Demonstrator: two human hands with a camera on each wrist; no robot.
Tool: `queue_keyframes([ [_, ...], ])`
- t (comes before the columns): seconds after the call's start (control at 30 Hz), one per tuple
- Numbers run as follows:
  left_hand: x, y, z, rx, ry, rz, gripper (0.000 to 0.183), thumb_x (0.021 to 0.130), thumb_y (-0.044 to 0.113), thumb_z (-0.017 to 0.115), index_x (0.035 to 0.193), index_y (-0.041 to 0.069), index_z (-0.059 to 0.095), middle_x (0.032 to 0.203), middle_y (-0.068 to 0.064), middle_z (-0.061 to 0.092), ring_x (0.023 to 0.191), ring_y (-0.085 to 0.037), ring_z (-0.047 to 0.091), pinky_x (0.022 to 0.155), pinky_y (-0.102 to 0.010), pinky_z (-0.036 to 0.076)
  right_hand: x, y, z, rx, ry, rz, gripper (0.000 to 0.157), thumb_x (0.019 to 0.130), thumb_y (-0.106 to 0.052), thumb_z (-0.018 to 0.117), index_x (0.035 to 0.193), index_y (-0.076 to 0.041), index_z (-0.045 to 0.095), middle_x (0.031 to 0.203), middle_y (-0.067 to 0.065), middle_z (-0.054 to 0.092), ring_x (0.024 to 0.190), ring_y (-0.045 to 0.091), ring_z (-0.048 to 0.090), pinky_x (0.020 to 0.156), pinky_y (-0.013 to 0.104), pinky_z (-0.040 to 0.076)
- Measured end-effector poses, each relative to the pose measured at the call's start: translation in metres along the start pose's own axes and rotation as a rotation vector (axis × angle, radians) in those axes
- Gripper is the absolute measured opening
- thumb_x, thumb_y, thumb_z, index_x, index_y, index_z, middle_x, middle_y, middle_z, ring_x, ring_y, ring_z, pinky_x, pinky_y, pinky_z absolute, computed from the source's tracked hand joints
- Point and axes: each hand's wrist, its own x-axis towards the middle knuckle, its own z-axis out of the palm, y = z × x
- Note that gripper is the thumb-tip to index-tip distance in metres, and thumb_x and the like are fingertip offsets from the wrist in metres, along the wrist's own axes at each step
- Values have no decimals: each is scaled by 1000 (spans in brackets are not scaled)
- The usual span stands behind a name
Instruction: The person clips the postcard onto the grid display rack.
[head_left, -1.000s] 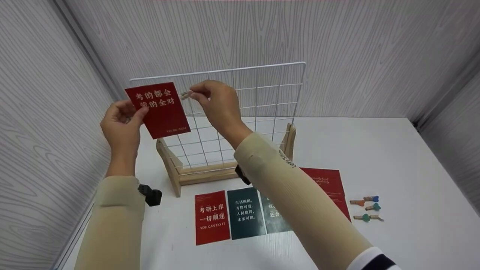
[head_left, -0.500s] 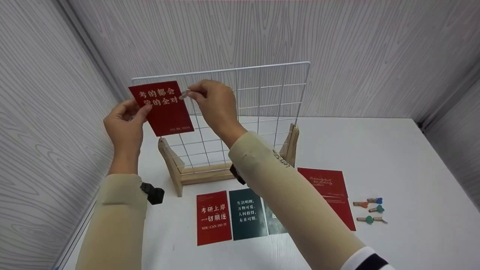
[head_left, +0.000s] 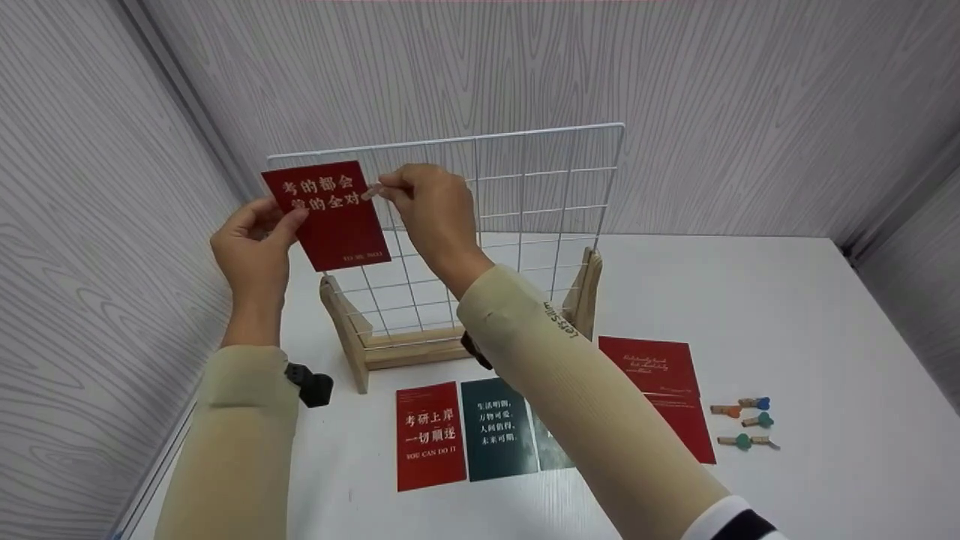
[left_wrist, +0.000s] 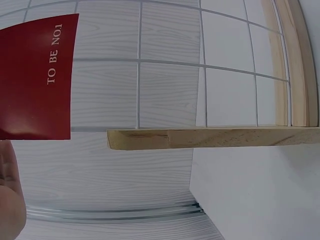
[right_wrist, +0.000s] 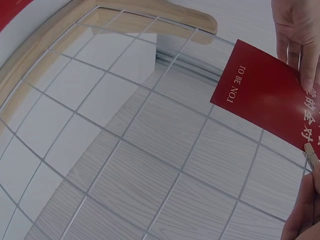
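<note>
Card (head_left: pixel 336 232) and clip (head_left: pixel 371 193) meet before the wire grid's (head_left: pixel 525 133) upper left: our left grip (head_left: pixel 255 241) pinches the card, our right grip (head_left: pixel 437 214) the clip.

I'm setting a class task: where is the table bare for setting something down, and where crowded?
The table is bare right of the rack, beyond the loose clips, and between the left sleeve and the leftmost lying card. Crowded: before the rack, where cards lie partly hidden by the right sleeve.
</note>
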Motion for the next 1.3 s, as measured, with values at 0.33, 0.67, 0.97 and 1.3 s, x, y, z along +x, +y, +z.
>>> queue_keyframes([
  [0.33, -1, 1, -1, -5, 17, -32, 21, 75, 4, 80, 95, 0, 73, 86, -8, 65, 77, -17, 60, 68, -21, 54, -4, 0, 3, -114, 31, -93, 18, 89, -21, 65, 103, -13, 73, 99, -4, 70, 94, 4, 62, 80, 10, 43],
  [0.67, -1, 3, -3, -16, 16, -41, 21, 74, 5, 81, 94, 3, 74, 88, -9, 65, 79, -18, 59, 69, -19, 53, -6, 3, 6, -162, 104, -167, 17, 91, -19, 65, 105, -11, 69, 99, -3, 71, 89, 5, 64, 78, 11, 45],
  [0.97, -3, -1, -4, 133, -13, 68, 25, 79, 14, 78, 99, 1, 72, 87, -4, 66, 78, -14, 58, 69, -20, 49, -8, 11, 7, -88, 83, -182, 12, 92, -13, 64, 104, -12, 65, 101, -4, 68, 87, 4, 61, 76, 12, 44],
  [1.3, -5, 1, -3, 146, -27, 69, 25, 81, 10, 76, 101, -4, 70, 87, -2, 65, 77, -12, 58, 69, -21, 48, -11, 21, 2, -92, 61, -217, 20, 94, -10, 61, 113, -9, 63, 110, 1, 66, 94, 7, 62, 84, 12, 43],
])
